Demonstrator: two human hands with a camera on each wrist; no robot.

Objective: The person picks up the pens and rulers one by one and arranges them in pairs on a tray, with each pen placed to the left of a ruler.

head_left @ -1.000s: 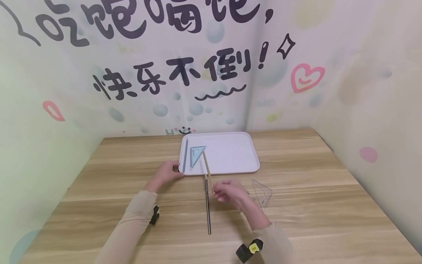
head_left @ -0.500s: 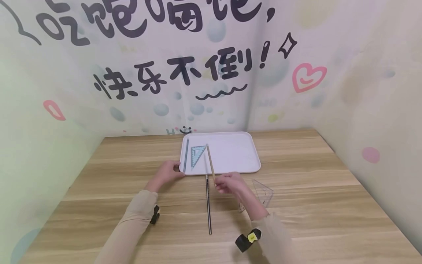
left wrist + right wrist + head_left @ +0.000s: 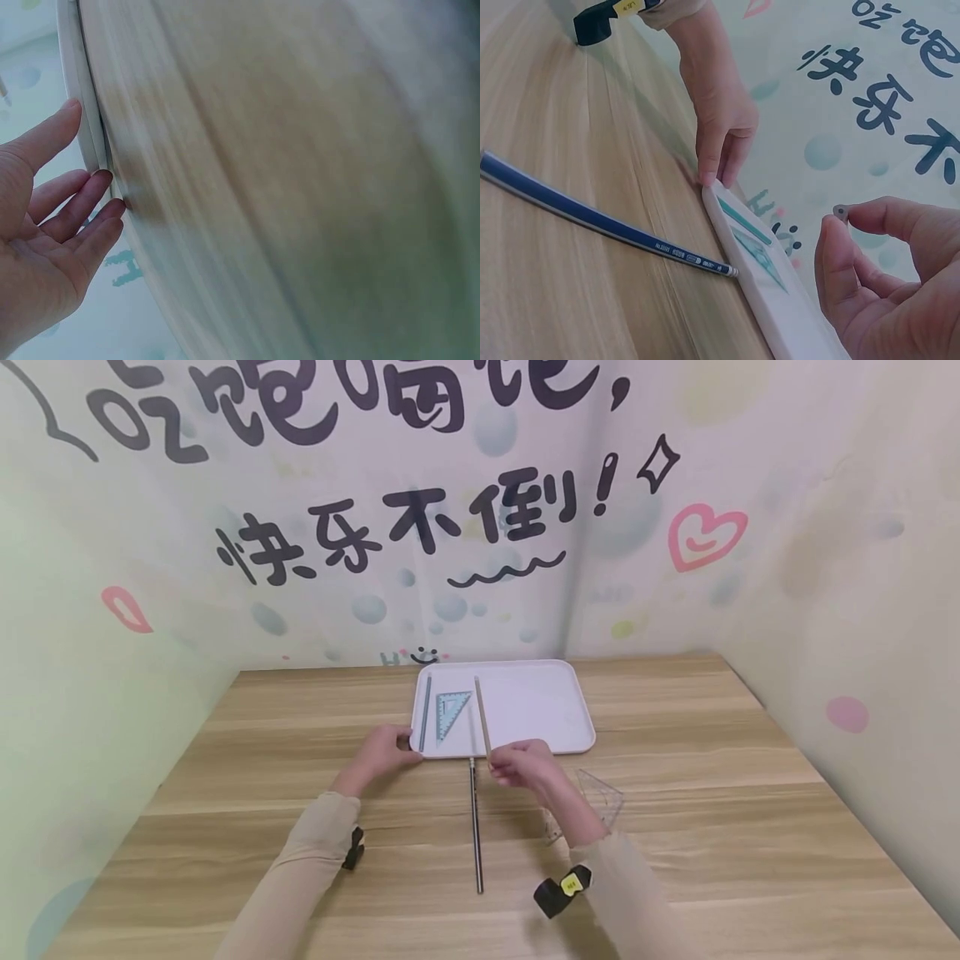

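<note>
- Right hand: advances across the counter to the near edge of the tray.
- Tan pencil, pinched in the right hand: shifts away from the person; its far end leaves the upper corner of the blue set square and is now over the tray, to the right of that corner.
- Clear set square: lower corner, previously covered by the right hand, is visible.

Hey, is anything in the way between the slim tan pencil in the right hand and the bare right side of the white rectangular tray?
Nothing visible stands between the pencil and that side of the tray. The light-blue triangular set square lies on the tray to the pencil's left.
</note>
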